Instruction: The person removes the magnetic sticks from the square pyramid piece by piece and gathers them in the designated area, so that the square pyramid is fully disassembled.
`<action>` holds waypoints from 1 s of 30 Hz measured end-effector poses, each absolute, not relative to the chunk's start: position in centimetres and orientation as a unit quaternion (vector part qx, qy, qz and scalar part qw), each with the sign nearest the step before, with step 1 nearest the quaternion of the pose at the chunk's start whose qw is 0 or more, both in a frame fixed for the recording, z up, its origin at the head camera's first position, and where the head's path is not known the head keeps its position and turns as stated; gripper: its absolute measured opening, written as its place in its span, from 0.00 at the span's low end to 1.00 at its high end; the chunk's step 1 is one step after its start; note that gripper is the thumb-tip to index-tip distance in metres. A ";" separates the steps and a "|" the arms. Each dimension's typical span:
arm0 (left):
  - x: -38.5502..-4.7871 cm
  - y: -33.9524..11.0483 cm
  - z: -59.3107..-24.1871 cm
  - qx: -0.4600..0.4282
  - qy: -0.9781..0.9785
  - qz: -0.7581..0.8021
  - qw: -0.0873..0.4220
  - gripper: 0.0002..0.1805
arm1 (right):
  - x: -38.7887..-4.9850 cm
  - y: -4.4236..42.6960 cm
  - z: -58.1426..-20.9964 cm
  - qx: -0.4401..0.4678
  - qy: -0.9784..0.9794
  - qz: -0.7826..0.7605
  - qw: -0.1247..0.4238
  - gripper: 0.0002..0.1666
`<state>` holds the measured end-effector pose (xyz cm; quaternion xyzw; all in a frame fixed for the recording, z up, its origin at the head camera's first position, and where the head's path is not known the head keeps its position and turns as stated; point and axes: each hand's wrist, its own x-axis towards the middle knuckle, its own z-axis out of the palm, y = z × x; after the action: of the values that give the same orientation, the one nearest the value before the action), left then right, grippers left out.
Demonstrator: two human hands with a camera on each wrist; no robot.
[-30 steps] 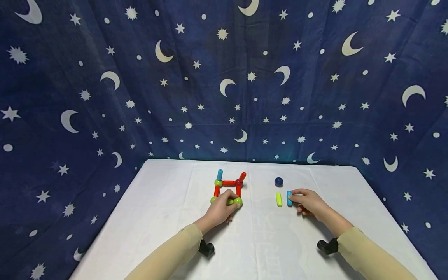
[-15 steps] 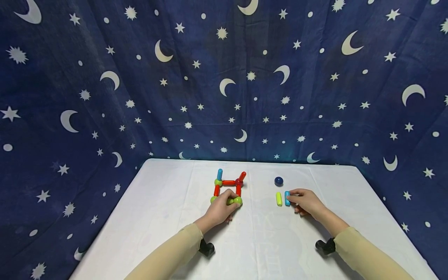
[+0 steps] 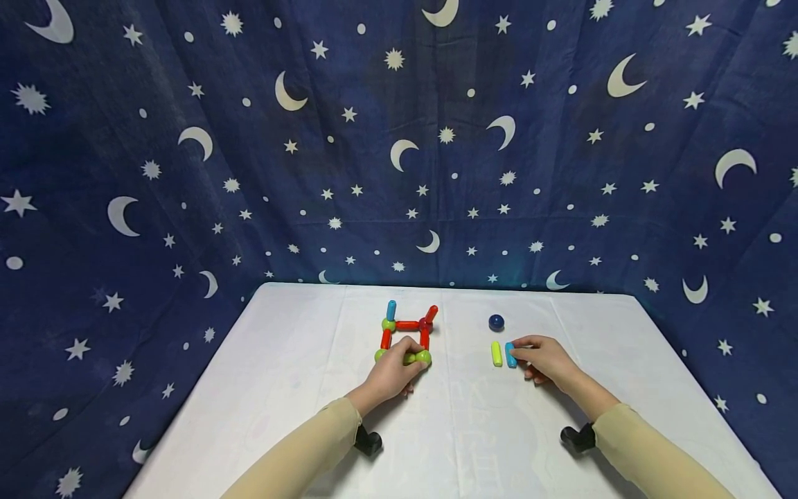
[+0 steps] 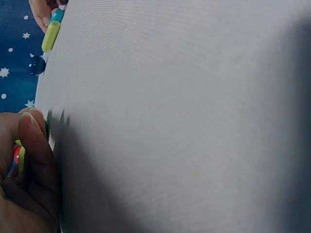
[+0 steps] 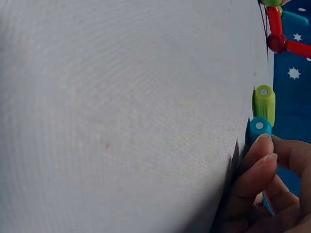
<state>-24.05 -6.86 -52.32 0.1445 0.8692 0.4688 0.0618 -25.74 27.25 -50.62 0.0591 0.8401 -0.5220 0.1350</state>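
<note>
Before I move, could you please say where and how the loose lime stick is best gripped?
Probably pinch the lime stick by its two ends, from above: it lies flat, and the blue stick in the right hand sits close along its right side.

One rod [image 3: 510,358] is bright blue, another rod [image 3: 497,354] yellow-green, the ball [image 3: 496,323] navy, the backdrop [image 3: 430,201] blue, moon-and-star patterned.
</note>
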 end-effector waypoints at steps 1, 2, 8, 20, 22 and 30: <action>-24.0 -6.9 -52.4 0.144 0.869 0.468 0.062 0.13 | -25.8 27.2 -50.6 0.061 0.840 -0.522 0.136 0.28; -24.0 -6.9 -52.4 0.145 0.870 0.467 0.061 0.13 | -25.8 27.2 -50.6 0.063 0.840 -0.522 0.137 0.27; -24.0 -6.9 -52.4 0.141 0.873 0.463 0.059 0.13 | -25.9 27.3 -50.7 0.067 0.838 -0.524 0.137 0.28; -24.0 -6.9 -52.3 0.134 0.871 0.469 0.067 0.13 | -25.9 27.3 -50.6 0.084 0.833 -0.529 0.140 0.28; -24.0 -6.9 -52.2 0.134 0.871 0.468 0.069 0.13 | -25.9 27.3 -50.6 0.086 0.838 -0.523 0.133 0.28; -24.2 -7.7 -52.2 0.156 0.873 0.453 0.088 0.13 | -26.6 26.6 -50.3 0.101 0.853 -0.510 0.044 0.24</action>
<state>-24.23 -7.66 -52.22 0.1563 0.8733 0.4530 0.0883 -26.59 26.59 -50.29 0.1007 0.8529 -0.5103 0.0444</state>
